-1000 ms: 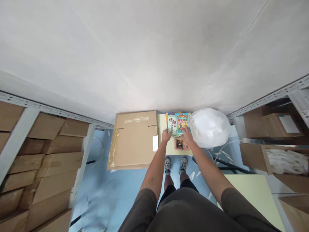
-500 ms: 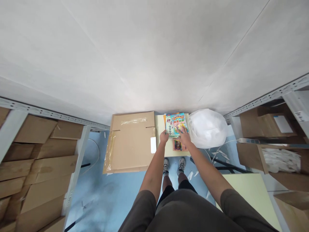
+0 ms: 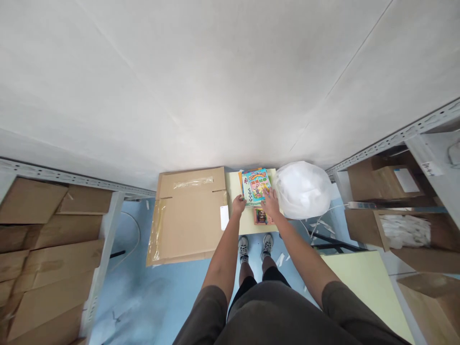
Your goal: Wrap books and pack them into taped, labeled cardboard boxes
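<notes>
A small stack of picture books lies on the pale yellow table. On top is a blue children's book with a colourful cover, over a white book with dark characters. An orange edge peeks out beneath them at the left. My left hand has its fingers closed at the white book's lower left edge. My right hand grips the blue book's lower right corner, fingers over the cover. Just below the stack lies an orange-pink pack with a dark picture, partly covered by my right hand.
Flattened cardboard lies left of the books, with a white card on its right edge. A full white plastic bag stands at the right. Shelves with cardboard boxes flank both sides. Cables and paper scraps lie on the blue floor.
The blue book has slid left over the white one, covering more of its characters, and my right hand has moved with it. The whole view has shifted slightly.
</notes>
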Motion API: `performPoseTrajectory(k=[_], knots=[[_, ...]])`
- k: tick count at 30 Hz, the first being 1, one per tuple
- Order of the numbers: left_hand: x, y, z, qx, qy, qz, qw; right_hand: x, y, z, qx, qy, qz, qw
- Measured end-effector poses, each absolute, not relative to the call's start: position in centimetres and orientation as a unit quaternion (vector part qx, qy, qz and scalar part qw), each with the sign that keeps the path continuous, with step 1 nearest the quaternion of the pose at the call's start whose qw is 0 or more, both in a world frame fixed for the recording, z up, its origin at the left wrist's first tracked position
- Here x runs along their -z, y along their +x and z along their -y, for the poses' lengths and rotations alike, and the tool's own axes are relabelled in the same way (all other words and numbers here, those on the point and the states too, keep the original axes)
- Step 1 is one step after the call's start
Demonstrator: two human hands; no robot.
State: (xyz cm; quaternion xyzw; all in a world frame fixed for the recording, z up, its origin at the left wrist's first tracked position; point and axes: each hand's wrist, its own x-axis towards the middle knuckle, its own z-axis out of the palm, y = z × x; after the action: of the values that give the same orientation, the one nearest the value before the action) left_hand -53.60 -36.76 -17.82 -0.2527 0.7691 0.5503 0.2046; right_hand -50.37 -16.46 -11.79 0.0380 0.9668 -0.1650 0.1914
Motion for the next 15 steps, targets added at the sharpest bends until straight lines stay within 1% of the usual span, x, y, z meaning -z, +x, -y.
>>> performPoseTrajectory(k=[3, 8, 12, 15], knots=[[18.07, -53.69, 36.86, -0.583, -0.314, -0.719, 0.212, 11.95, -51.09, 16.04, 0.164, 0.047, -0.962, 0.211], [17.67, -53.36, 37.18, -0.644, -0.302, -0.661, 0.239, 12.29, -51.55, 16.48, 0.157, 0.025, -0.956, 0.247], [17.43, -52.85, 37.30, -0.705, -0.301, -0.590, 0.253, 12.55, -51.23, 16.80, 0.160, 0.025, -0.957, 0.241], [17.33, -52.75, 37.14, -0.711, -0.304, -0.593, 0.224, 12.68, -50.83, 16.79, 0.171, 0.018, -0.960, 0.223]])
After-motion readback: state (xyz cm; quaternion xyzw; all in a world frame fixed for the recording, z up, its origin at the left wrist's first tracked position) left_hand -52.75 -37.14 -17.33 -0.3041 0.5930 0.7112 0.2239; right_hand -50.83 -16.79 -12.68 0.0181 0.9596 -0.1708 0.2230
